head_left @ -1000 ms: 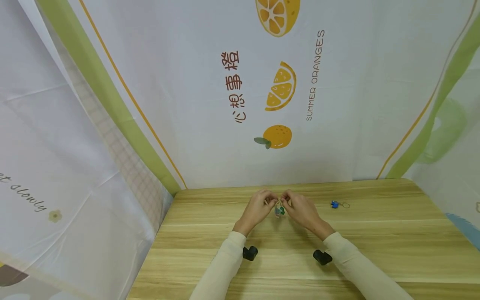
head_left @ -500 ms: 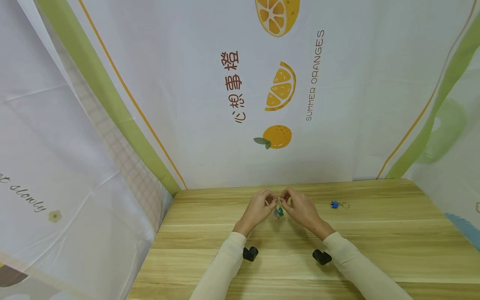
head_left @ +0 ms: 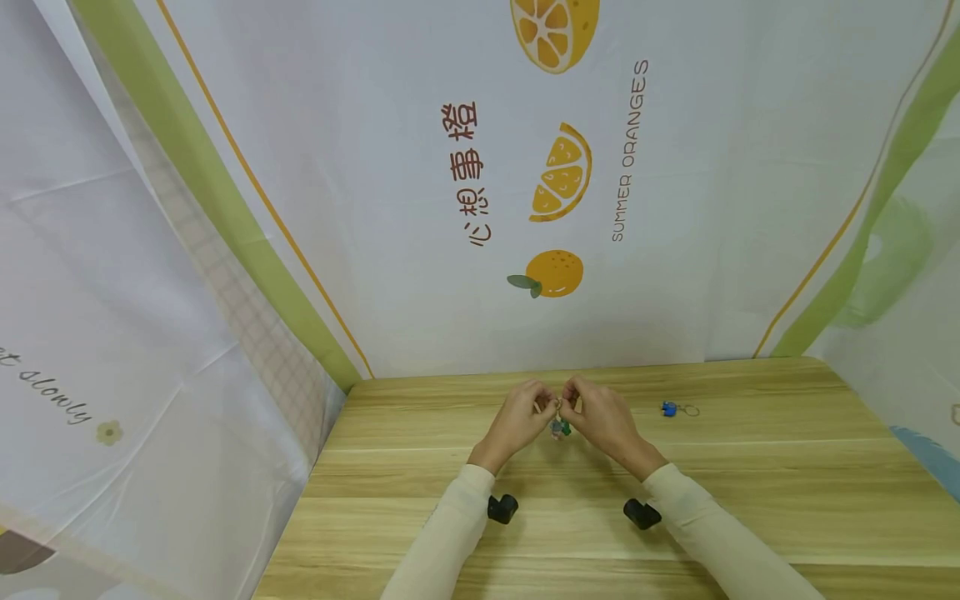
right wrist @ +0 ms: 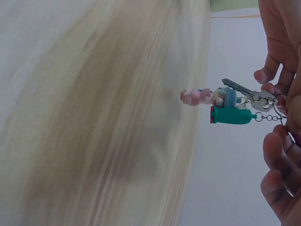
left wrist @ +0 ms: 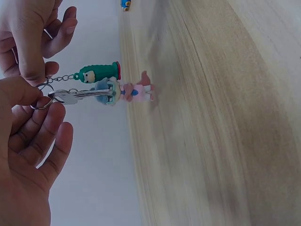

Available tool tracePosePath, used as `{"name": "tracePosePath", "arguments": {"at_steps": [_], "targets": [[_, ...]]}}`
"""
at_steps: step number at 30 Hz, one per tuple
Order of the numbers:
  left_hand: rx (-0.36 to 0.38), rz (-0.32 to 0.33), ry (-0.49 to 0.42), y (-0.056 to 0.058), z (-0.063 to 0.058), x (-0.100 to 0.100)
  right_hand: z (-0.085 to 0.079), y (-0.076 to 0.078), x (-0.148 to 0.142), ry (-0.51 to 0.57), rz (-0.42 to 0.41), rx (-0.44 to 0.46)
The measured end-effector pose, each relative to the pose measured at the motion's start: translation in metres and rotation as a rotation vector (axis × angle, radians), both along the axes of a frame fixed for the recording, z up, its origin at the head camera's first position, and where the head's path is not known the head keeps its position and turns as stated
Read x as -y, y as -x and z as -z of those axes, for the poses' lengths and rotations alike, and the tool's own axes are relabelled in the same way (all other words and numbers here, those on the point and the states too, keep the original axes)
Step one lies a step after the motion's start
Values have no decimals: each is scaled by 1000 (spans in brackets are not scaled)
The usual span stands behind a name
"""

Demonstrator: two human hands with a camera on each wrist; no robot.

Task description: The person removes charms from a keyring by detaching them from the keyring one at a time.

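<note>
My left hand (head_left: 517,422) pinches a metal key ring (left wrist: 42,102) between thumb and fingertip. From that ring hang a silver key (left wrist: 68,97) and a small figurine charm (left wrist: 134,92) with a blue-grey cap and pink body. Close beside it, my right hand (head_left: 602,419) pinches the ring (right wrist: 281,113) of a green figurine keychain (right wrist: 231,115), which has a red base and a short chain. Both charms dangle side by side over the table, overlapping in the wrist views. Fingertips of the two hands nearly meet, partly hiding the rings.
On the wooden table (head_left: 757,475), a blue charm keychain (head_left: 669,408) with its own ring lies to the right of the hands. A white curtain with printed oranges (head_left: 555,273) rises behind the far edge. Black wrist mounts (head_left: 642,514) sit under the forearms.
Both hands stay nearly in place, with the left fingertips shifting slightly right towards the other hand. The dangling charms swing a little. The blue keychain has not moved.
</note>
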State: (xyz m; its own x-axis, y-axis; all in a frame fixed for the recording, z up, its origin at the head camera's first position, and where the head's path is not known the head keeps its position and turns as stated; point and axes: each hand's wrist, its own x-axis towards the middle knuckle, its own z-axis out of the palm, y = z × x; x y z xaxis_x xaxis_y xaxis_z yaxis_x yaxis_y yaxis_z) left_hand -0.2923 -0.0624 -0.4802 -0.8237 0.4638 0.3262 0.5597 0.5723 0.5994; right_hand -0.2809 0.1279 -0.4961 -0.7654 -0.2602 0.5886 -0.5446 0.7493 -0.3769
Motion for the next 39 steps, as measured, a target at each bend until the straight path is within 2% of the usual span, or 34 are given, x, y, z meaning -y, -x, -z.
{"name": "tracePosePath", "arguments": {"at_steps": [10, 21, 28, 39], "targets": [[2, 0, -8, 0, 0, 1, 1, 0, 1, -12, 15, -21], [-1, -6, -1, 3, 3, 3, 2, 3, 1, -30, -42, -82], [26, 2, -1, 3, 3, 3, 2, 5, -2, -13, -110, -29], [19, 19, -13, 1, 1, 3, 3, 7, -8, -5, -184, 26]]}}
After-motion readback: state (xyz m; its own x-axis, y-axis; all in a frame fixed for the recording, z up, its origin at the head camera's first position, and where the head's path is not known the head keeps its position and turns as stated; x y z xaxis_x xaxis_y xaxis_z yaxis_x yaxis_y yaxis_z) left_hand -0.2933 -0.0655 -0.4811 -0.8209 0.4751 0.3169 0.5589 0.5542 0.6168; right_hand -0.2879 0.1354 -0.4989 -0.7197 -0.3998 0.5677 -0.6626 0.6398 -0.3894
